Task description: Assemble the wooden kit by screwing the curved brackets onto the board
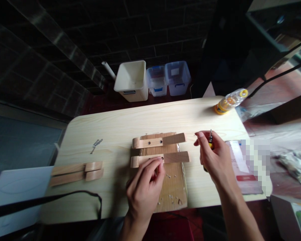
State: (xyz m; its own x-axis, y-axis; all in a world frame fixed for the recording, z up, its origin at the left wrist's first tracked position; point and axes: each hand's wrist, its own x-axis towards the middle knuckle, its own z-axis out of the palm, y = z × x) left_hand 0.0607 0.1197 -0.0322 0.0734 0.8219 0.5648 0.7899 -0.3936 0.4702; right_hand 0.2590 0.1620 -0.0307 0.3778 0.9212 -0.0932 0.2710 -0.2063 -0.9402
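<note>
Nearer wooden strip [172,157] two-toned, left end curled, perhaps drilled

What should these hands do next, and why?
Probably bring the yellow-and-black metal-tipped tool in the right hand over to the nearer two-tone wooden strip, since the left hand pinches at its dark round spot while the tool is held apart.

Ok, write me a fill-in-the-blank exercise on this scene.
1. The screwdriver is in the person's ____ hand.
2. On the cardboard lie ____ wooden pieces.
3. The plastic bottle has a ____ cap.
4. The white bin stands to the ____ of the clear plastic boxes.

Missing words: right; two; yellow; left.
</note>
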